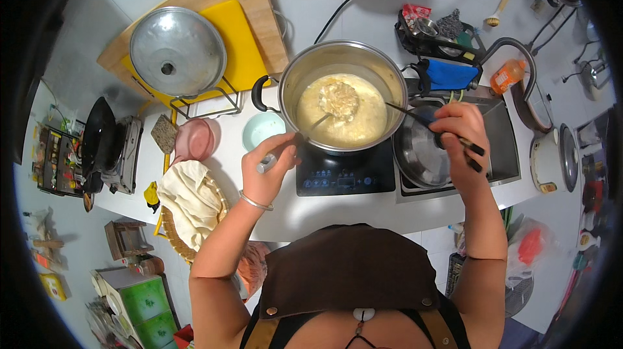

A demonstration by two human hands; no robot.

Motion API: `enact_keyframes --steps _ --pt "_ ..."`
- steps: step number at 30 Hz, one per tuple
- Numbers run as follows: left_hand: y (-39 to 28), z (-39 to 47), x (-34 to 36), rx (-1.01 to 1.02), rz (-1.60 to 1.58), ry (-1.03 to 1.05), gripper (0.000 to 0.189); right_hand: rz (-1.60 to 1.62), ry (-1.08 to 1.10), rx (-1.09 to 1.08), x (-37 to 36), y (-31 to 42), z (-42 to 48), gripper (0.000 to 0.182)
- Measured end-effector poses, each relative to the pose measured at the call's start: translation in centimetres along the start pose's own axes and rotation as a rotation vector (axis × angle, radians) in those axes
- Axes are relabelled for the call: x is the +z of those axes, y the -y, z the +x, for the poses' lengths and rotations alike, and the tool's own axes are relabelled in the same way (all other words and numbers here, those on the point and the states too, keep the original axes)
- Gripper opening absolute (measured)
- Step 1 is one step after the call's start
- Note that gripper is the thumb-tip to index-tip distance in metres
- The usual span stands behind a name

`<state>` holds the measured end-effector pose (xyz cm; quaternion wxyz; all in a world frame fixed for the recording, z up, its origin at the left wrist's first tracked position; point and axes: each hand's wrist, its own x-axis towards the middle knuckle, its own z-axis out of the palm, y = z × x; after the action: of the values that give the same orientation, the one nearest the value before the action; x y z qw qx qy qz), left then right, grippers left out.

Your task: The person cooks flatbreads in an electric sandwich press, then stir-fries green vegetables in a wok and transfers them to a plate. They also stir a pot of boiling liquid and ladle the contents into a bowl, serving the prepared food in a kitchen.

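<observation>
My left hand (pixel 269 164) grips the metal handle of a ladle or skimmer (pixel 320 121), whose head is hidden under a pale, shredded mass of food (pixel 339 99). That mass sits in cloudy yellowish liquid (pixel 311 130) inside a deep stainless steel pot (pixel 311 69). Between the fingers of my right hand (pixel 460 142) is a pair of black chopsticks (pixel 413 115), their tips over the pot's right side. The pot stands on a black induction cooktop (pixel 345 171). Just left of it is a pale green bowl (pixel 263 130), near my left hand.
A lid (pixel 418 159) lies by the sink (pixel 503 134) under my right hand. Left are a pink ladle-like vessel (pixel 194 139), a cloth-covered wicker basket (pixel 190 203) and a metal lid (pixel 177 49) on a rack. A faucet (pixel 528 57) arches at right.
</observation>
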<state>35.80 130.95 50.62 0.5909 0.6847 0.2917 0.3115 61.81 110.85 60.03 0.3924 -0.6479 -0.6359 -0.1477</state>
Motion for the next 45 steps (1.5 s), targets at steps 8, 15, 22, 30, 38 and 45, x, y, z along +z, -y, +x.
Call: enact_keyframes --steps 8,15,22,30,38,45 --pt "0.3 1.0 -1.8 -0.006 -0.06 0.04 0.025 0.448 0.329 0.255 3.9 9.4 -2.0 0.028" --pt "0.3 1.8 -3.4 -0.005 -0.075 0.083 0.024 0.632 0.839 0.967 28.2 6.9 -6.5 0.012" --pt "1.9 2.0 -6.1 0.137 0.128 0.075 0.022 1.178 0.149 1.612 45.4 7.2 -6.1 0.02" --pt "-0.2 2.8 -5.0 0.06 -0.072 0.179 0.023 0.808 0.072 1.076 55.4 0.4 -10.0 0.02" --pt "-1.7 2.2 -5.8 0.013 -0.071 0.125 0.025 0.73 0.688 1.277 34.1 7.7 -4.8 0.02" --pt "-4.6 2.6 -5.0 0.007 -0.054 0.108 0.025 0.833 0.873 1.115 20.1 6.4 -5.8 0.02"
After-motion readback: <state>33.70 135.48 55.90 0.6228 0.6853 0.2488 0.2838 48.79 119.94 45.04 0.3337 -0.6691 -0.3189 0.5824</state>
